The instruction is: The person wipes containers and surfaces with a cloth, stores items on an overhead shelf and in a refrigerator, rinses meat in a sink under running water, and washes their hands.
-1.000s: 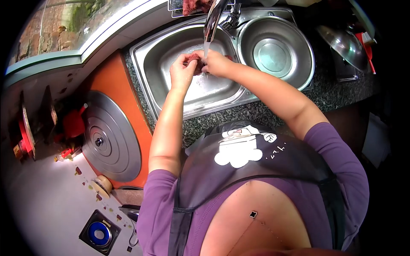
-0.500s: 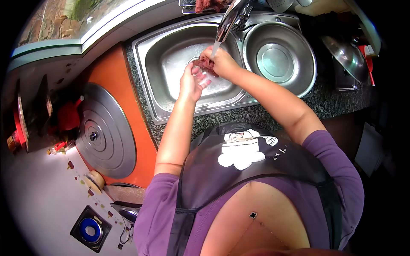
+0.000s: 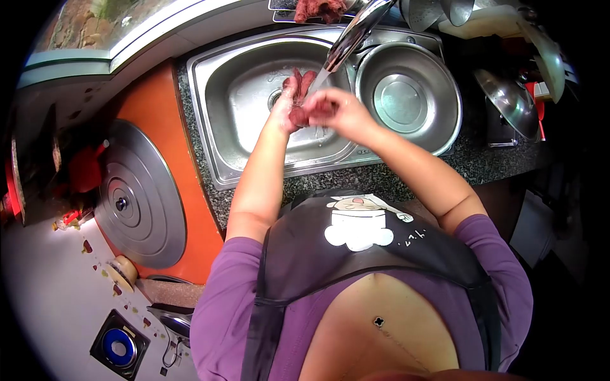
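Water runs from the chrome faucet (image 3: 357, 37) into the left basin of the steel sink (image 3: 238, 95). Under the stream my left hand (image 3: 288, 109) is open with its fingers apart, touching a dark red scouring pad or cloth (image 3: 298, 116). My right hand (image 3: 340, 111) is closed round part of the red pad, its fingertips somewhat blurred, just right of my left hand. Which exact material the pad is made of cannot be told.
A round metal basin (image 3: 410, 95) fills the right sink bowl. More reddish material (image 3: 319, 9) lies on a rack behind the sink. A metal lid (image 3: 506, 105) leans at the right. A large grey lid (image 3: 143, 197) stands by the orange panel (image 3: 171, 159) at left.
My left hand has turned and spread beneath the water. My right hand has moved slightly right and towards me with the red pad. The whole view has shifted slightly.
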`<state>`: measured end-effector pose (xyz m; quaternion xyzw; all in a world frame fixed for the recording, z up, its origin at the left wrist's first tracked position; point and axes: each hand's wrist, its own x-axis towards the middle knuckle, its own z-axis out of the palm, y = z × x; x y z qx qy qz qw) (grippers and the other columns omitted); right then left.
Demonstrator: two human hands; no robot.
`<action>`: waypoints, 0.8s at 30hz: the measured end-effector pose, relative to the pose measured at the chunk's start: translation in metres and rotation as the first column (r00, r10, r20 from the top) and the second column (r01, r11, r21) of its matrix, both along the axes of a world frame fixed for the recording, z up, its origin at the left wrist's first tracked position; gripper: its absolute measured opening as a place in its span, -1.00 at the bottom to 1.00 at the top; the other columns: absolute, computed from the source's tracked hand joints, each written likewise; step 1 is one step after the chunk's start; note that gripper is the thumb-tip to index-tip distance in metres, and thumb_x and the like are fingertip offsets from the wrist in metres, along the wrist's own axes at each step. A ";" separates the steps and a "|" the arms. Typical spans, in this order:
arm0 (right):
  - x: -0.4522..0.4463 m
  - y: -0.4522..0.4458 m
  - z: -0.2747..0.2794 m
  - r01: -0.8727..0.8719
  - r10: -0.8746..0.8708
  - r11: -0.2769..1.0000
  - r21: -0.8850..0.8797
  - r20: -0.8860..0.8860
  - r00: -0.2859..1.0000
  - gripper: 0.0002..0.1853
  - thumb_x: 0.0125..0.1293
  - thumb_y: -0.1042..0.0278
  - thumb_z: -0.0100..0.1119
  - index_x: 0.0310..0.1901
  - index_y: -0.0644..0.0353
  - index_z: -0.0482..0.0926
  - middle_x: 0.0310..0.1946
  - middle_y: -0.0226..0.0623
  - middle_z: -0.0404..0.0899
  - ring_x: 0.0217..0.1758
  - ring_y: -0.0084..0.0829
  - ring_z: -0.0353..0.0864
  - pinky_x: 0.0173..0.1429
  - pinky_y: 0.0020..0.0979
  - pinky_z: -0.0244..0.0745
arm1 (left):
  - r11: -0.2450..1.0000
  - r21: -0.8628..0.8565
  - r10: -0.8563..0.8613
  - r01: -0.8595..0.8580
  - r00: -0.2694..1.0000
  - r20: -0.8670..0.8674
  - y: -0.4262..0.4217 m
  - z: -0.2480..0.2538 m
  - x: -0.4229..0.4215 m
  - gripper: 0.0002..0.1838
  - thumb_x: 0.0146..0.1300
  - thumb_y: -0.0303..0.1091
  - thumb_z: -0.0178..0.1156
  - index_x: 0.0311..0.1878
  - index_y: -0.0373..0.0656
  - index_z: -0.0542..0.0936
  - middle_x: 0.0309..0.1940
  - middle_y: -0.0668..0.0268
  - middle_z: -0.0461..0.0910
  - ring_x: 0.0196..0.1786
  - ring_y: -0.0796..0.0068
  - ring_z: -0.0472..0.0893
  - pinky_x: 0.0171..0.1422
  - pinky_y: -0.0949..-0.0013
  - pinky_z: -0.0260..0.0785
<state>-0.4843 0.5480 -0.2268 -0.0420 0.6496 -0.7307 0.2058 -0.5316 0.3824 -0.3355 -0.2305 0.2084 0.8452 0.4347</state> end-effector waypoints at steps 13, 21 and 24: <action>-0.028 -0.014 -0.082 0.415 0.059 0.667 -0.618 0.599 0.798 -0.12 0.07 -0.11 0.52 0.38 0.00 0.34 -0.04 -0.40 0.63 -0.26 -0.46 0.65 -0.13 -0.36 0.64 | 0.900 0.398 0.045 -0.179 0.945 0.323 -0.004 0.042 0.059 0.03 0.17 0.50 0.12 0.23 -0.45 0.39 -0.01 0.08 0.56 -0.04 0.21 0.58 -0.06 0.30 0.51; -0.050 -0.032 -0.122 0.026 -0.067 0.988 0.152 0.267 0.961 -0.57 0.10 0.35 0.47 -0.02 0.31 0.57 -0.17 -0.21 0.63 -0.13 -0.38 0.65 -0.04 -0.34 0.59 | -0.022 -0.998 -0.939 -0.056 0.345 0.002 0.001 0.037 0.034 -0.52 0.06 -0.29 0.36 0.05 -0.28 0.56 -0.11 0.01 0.67 -0.03 -0.02 0.67 0.02 0.08 0.52; -0.047 -0.024 -0.106 0.061 -0.099 0.989 0.135 0.298 0.950 -0.57 0.12 0.31 0.47 -0.02 0.30 0.57 -0.17 -0.20 0.66 -0.13 -0.36 0.68 -0.06 -0.34 0.61 | -0.209 -0.910 -0.946 -0.357 0.310 0.095 -0.002 0.030 0.042 -0.50 0.05 -0.31 0.33 0.08 -0.30 0.54 -0.08 0.04 0.67 0.01 -0.04 0.65 0.10 0.05 0.49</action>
